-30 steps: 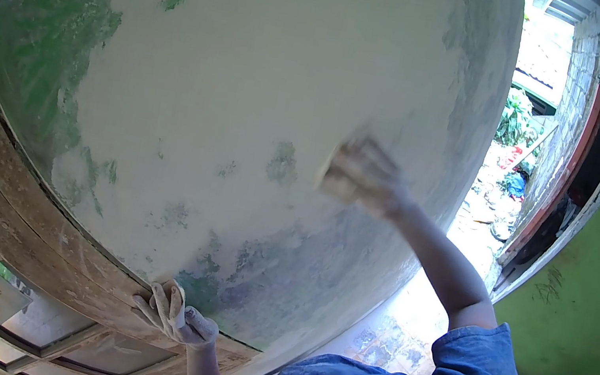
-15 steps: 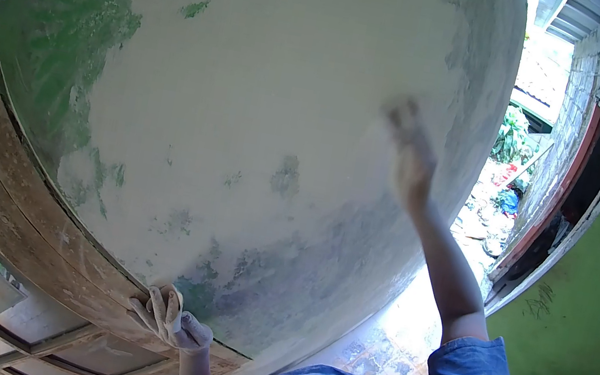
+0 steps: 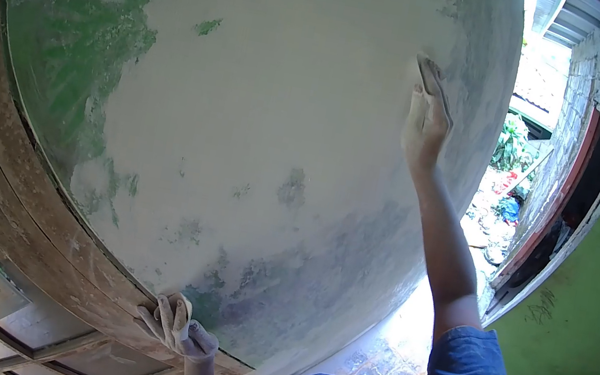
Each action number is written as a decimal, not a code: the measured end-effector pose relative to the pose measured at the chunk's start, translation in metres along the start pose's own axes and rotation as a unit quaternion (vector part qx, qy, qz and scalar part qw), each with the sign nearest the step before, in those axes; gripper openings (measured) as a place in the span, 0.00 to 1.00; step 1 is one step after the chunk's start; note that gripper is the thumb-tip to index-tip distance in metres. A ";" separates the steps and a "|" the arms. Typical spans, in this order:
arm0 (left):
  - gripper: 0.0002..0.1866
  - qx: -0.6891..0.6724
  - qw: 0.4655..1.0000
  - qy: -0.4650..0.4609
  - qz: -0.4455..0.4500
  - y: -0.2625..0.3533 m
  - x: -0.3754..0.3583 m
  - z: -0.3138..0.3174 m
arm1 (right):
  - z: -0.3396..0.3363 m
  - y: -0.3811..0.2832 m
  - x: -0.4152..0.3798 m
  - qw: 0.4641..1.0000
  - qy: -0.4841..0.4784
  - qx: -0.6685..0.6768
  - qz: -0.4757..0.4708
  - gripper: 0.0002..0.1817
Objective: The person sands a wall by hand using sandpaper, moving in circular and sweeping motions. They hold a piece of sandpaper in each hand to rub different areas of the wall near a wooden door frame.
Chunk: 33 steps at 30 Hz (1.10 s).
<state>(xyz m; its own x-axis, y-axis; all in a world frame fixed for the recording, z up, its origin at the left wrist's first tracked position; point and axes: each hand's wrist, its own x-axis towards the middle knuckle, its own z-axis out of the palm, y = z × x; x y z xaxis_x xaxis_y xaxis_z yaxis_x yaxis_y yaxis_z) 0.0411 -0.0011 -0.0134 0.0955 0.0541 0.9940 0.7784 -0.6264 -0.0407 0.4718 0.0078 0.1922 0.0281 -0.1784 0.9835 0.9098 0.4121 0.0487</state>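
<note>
The wall [image 3: 290, 105] in front of me has a whitish, powdery coat, with green paint showing at its left side and in small patches. Against its right part, my right hand [image 3: 426, 129] is raised and closed on a thin, flat, dark-edged pad [image 3: 432, 82], which looks like sandpaper. My left hand [image 3: 179, 333], dusted white, rests low at the wall's lower left edge by the wooden frame [image 3: 62, 218]. Its fingers are bent around a small pale piece with a tan rim [image 3: 180, 305], whose kind I cannot make out.
Window panes [image 3: 45, 311] sit in the wooden frame at lower left. To the right, an opening shows plants [image 3: 513, 141] and rubble outside. Beyond it are a doorway with a reddish frame [image 3: 554, 204] and a green wall [image 3: 582, 318].
My right hand, blurred before, has moved up the wall and now shows sharply with its pad. My left hand stays at the wall's edge; the view has shifted slightly.
</note>
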 end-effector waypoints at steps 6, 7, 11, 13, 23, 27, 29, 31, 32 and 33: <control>0.18 -0.030 0.999 0.004 0.019 0.002 0.007 -0.001 | 0.030 -0.091 -0.037 0.951 -0.104 0.164 0.239 0.12; 0.18 -0.032 0.999 0.005 0.030 0.003 0.009 -0.001 | 0.024 -0.099 -0.035 0.988 -0.144 0.047 -0.023 0.15; 0.17 -0.019 0.999 0.015 0.039 0.006 0.016 -0.001 | 0.016 -0.008 -0.061 0.969 -0.148 0.194 0.023 0.19; 0.17 -0.027 0.999 0.022 0.034 0.008 0.019 -0.002 | 0.002 0.003 -0.057 0.915 0.093 0.377 0.110 0.17; 0.17 -0.049 0.998 0.006 0.039 0.009 0.016 -0.002 | 0.002 -0.008 -0.043 0.977 0.079 -0.108 0.167 0.09; 0.17 -0.048 0.999 0.009 0.005 0.003 0.005 0.002 | -0.007 -0.032 -0.062 0.997 0.005 -0.080 -0.020 0.07; 0.17 -0.049 0.999 0.014 0.002 0.003 0.005 0.003 | -0.026 -0.013 -0.091 0.998 -0.024 -0.035 0.040 0.12; 0.22 0.014 1.000 0.016 0.021 0.005 0.008 0.001 | -0.050 0.026 -0.133 0.993 -0.007 -0.102 0.053 0.16; 0.22 0.010 1.000 0.015 0.023 0.007 0.010 0.001 | -0.055 0.028 -0.151 0.982 0.039 -0.096 0.158 0.16; 0.22 0.003 1.000 0.014 0.018 0.008 0.011 0.000 | -0.059 0.029 -0.167 0.958 0.085 -0.088 0.261 0.15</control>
<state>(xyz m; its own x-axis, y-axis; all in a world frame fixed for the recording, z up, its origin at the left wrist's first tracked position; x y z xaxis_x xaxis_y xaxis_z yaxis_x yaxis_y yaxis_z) 0.0488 -0.0056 -0.0030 0.1062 0.0103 0.9943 0.7781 -0.6234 -0.0766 0.5179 -0.0034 0.0186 0.5515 -0.1385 0.8226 0.8086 0.3310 -0.4864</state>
